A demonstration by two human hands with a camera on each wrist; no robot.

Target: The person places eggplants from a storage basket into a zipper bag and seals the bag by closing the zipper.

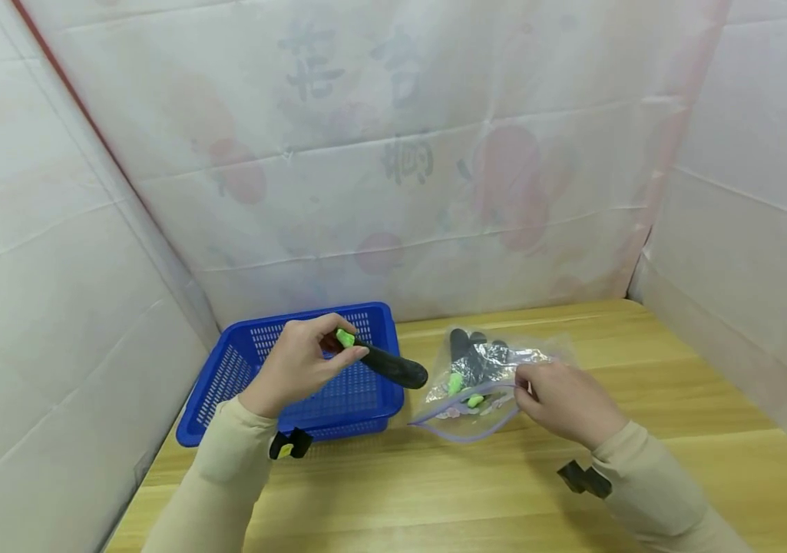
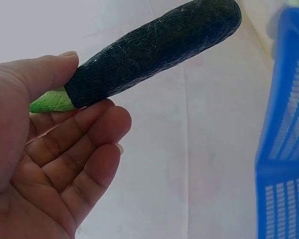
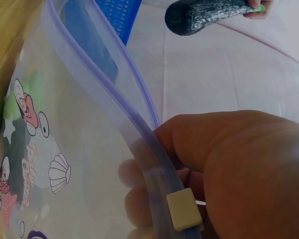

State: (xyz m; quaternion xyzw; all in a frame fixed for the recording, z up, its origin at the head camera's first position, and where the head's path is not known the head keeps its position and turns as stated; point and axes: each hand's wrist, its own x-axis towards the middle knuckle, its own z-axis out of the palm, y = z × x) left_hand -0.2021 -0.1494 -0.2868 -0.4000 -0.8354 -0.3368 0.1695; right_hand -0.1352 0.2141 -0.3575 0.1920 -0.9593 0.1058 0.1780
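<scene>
My left hand (image 1: 303, 361) pinches a dark zucchini (image 1: 393, 367) by its light green stem end, between thumb and fingertips. The zucchini's rounded far end points right, above the right edge of the blue basket (image 1: 358, 417). On the table, my right hand (image 1: 566, 399) grips the rim of a clear zip bag (image 1: 465, 439) with a purple seal. The bag's mouth gapes apart towards me. Inside lie several similar dark zucchinis (image 1: 460, 346) with green ends. In the right wrist view, thumb and fingers hold the bag's rim beside its tan slider (image 3: 183, 209).
A wooden table (image 1: 393, 491) carries the basket on the left and the bag on the right. White printed sheets (image 1: 379, 169) hang at the back and both sides. Dark straps (image 1: 291, 444) sit at both wrists.
</scene>
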